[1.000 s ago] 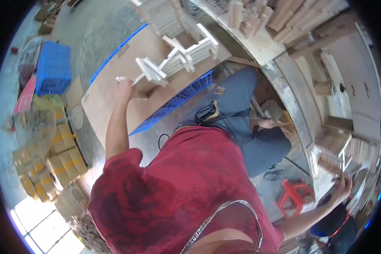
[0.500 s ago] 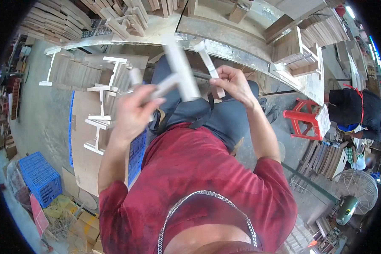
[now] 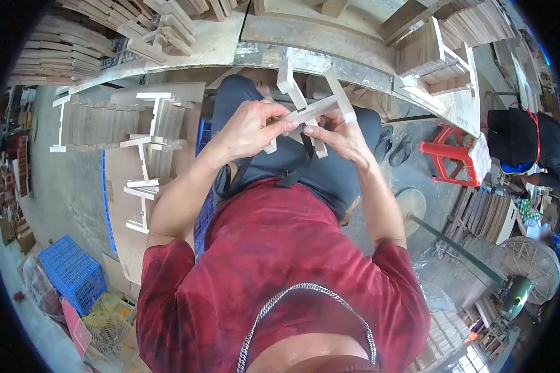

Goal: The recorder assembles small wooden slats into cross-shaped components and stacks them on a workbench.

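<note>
Above my lap, two pale wooden pieces cross each other. One is an H-shaped wooden frame [image 3: 320,108], with its near-left end by my left hand [image 3: 246,132], whose thumb and fingers pinch the crossbar. A notched wooden bar [image 3: 290,86] meets that crossbar around its middle; I cannot tell whether the two are seated together. Low on the bar, my right hand [image 3: 347,138] grips it between thumb and fingers, and part of that hand lies behind the frame's far end. Both hands are closed and close together.
Ahead runs a workbench [image 3: 367,68] with stacked wooden strips [image 3: 59,53] and an assembled wooden piece [image 3: 432,56]. To my left, similar H-shaped pieces [image 3: 144,158] lie on a board [image 3: 121,217]. A red stool [image 3: 451,155], a fan [image 3: 529,270] and another person [image 3: 519,140] are at right.
The H-shaped frame has swung to the right and turned, so that it now crosses the notched bar. My left hand has moved right, close to my right hand, which has lowered slightly.
</note>
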`<state>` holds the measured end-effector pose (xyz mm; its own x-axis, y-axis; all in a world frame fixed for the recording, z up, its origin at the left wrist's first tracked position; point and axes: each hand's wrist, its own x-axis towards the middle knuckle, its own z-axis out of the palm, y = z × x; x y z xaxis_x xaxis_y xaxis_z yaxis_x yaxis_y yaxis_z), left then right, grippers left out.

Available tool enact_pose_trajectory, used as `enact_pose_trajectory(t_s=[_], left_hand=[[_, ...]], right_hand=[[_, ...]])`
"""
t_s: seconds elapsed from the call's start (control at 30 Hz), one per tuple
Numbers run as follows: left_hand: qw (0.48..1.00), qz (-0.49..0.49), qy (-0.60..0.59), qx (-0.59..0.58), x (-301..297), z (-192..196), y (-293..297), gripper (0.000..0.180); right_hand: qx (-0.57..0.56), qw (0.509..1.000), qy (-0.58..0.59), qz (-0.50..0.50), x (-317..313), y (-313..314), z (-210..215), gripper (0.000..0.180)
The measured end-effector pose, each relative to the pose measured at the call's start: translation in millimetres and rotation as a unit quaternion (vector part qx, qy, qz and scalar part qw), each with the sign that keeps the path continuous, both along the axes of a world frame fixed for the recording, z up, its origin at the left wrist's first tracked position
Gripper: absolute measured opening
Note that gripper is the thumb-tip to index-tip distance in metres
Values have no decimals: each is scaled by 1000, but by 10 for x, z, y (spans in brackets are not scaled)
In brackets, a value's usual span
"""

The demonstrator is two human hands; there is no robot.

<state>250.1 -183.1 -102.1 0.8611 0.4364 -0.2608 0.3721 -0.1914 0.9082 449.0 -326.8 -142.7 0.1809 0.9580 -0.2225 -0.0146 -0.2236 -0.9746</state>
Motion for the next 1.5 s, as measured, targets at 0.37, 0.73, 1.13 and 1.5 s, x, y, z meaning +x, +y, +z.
enact_pose_trajectory(t_s=[0.37,0.73,1.13,1.5], left_hand=[[999,10,-31,12,-27,-22,154,27],[976,89,-198,-9,163,4,57,31],[857,133,-226,444,-489,334,474,25],[597,297,-187,722,-1351,192,891,42]], right_hand=[[8,999,-41,28,-45,96,71,31],[-3,995,80,-59,-88,211,110,43],[241,919,-311,12,167,759,282,45],[224,969,-64,77,-450,2001,1201,16]])
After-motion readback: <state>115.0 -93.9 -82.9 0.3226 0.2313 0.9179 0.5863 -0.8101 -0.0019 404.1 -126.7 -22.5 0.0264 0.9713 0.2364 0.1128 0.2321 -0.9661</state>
